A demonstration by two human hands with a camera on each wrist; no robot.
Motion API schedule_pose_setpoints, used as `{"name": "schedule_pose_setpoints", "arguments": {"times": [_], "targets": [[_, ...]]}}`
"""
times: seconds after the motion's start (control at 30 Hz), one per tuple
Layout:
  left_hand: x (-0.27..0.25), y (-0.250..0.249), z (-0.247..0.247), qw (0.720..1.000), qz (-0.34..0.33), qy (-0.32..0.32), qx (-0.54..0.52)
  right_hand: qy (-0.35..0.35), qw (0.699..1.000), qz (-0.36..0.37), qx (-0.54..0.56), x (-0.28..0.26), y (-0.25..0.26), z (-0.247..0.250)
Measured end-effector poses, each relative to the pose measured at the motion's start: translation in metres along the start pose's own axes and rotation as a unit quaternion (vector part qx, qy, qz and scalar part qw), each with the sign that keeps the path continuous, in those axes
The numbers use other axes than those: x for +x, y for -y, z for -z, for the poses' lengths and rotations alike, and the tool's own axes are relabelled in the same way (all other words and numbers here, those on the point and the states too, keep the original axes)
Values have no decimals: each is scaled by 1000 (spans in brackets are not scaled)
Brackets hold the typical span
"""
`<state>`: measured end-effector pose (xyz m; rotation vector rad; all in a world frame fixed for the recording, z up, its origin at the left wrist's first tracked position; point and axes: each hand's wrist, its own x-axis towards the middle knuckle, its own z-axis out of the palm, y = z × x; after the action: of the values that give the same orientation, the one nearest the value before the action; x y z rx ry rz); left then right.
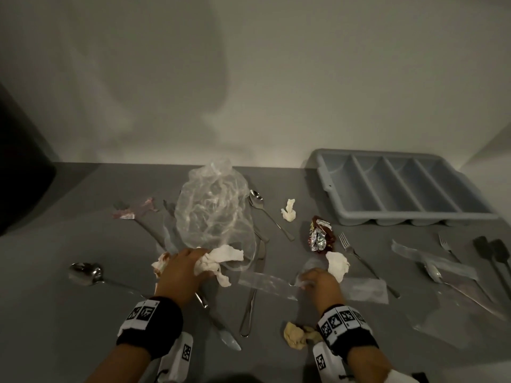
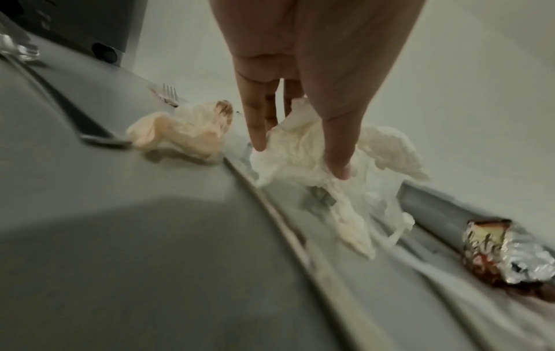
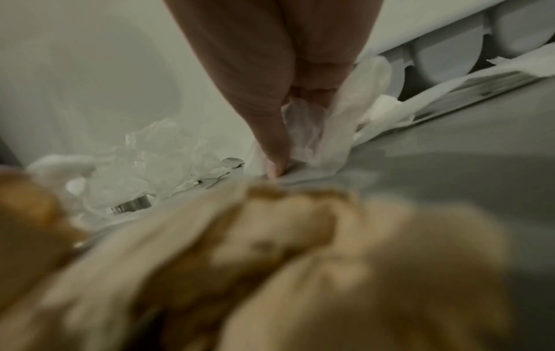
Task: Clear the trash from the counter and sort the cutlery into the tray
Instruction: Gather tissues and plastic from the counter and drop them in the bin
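My left hand (image 1: 193,265) grips a crumpled white napkin (image 1: 221,257) at the near edge of a clear plastic bag (image 1: 213,208); in the left wrist view its thumb and fingers (image 2: 258,133) close round the napkin (image 2: 303,142). The right hand (image 1: 305,280) pinches one end of a clear plastic wrapper strip (image 1: 265,284), bunched between thumb and fingers (image 3: 270,152) in the right wrist view. A grey-blue cutlery tray (image 1: 329,178) with several empty compartments sits at the back right. Spoons (image 1: 265,214), forks (image 1: 359,261) and a knife (image 1: 218,324) lie scattered on the grey counter.
A foil wrapper (image 1: 320,239), white napkin balls (image 1: 289,210) (image 1: 337,265), a yellowish napkin (image 1: 297,334) by my right wrist and a stained napkin (image 1: 160,264) litter the counter. More clear wrappers (image 1: 434,261), a fork and black spoons (image 1: 492,258) lie right. A dark object (image 1: 22,175) stands far left.
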<state>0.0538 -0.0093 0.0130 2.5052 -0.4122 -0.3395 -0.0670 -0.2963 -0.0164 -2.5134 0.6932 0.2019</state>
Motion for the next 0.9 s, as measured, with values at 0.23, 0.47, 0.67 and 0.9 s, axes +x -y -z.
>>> {"name": "schedule_pose_setpoints", "arguments": {"times": [0.23,0.47,0.67,0.9], "targets": [[4,-23,19,990,-30,-73,-118,-139,976,40,165,1,-3,22],[2,-83,29,972,-123,-57,-190,-297,852,52,428,-52,-12,108],[-3,-155,4,945,-205,20,-254,-398,717,74,568,-135,-53,159],[-38,-261,-89,902,-306,180,-244,-505,643,-15,575,-257,-151,167]]}}
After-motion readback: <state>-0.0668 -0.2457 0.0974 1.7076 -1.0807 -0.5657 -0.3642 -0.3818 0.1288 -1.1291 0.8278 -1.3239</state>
